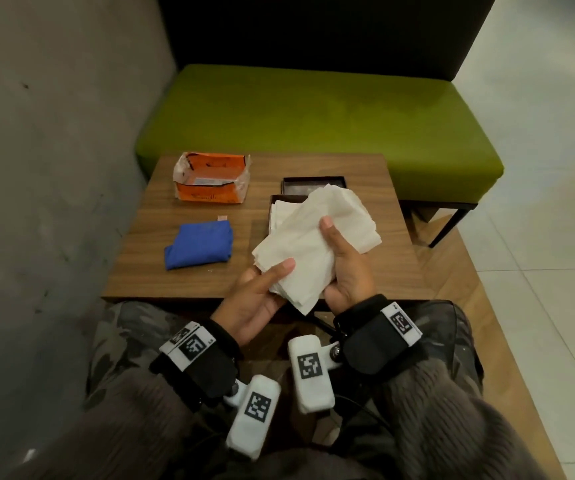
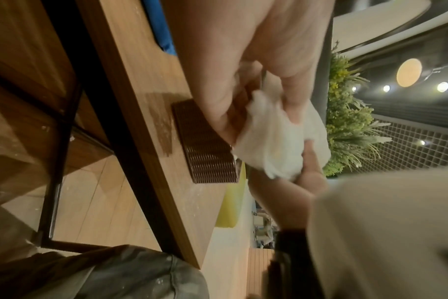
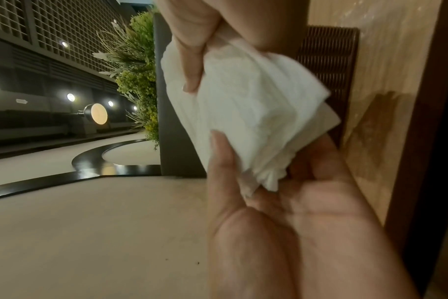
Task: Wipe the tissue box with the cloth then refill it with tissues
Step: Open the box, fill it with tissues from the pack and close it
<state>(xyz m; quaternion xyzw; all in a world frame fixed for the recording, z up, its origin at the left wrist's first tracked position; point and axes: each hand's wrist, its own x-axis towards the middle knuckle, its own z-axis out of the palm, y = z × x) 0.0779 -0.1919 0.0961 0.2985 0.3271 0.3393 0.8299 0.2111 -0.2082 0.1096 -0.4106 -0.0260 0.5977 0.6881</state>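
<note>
Tissues (image 1: 317,237), a thick white stack, are held up over the near part of the desk (image 1: 209,282) in the head view, just in front of the open tissue box (image 1: 277,206). The left hand (image 1: 261,296) grips the stack's near corner, thumb on top and fingers beneath; the right hand (image 1: 346,268) clasps its right edge with the thumb pressed onto the top sheet. Some white sheets already lie inside the box, and what looks like its dark lid (image 1: 313,183) sits just behind it. The blue cloth (image 1: 199,244) lies folded to the left, apart from both hands, so the wiping looks finished and the refilling is under way. An opened orange tissue pack (image 1: 209,183) rests at the far left of the desk. What remains, by my judgement, is to square this stack, lay it in the box and fit the lid.

From the left wrist, the left hand (image 2: 243,66) pinches the bunched tissues (image 2: 276,137) between thumb and fingers, with the box's ribbed brown wall (image 2: 207,149) just below on the desk (image 2: 141,81) and a strip of the cloth (image 2: 159,26) behind.

From the right wrist, the right hand (image 3: 294,212) cups the lower end of the tissues (image 3: 248,113), thumb against their side, while the left hand (image 3: 200,26) grips them from above. The box wall (image 3: 330,60) shows just behind.
</note>
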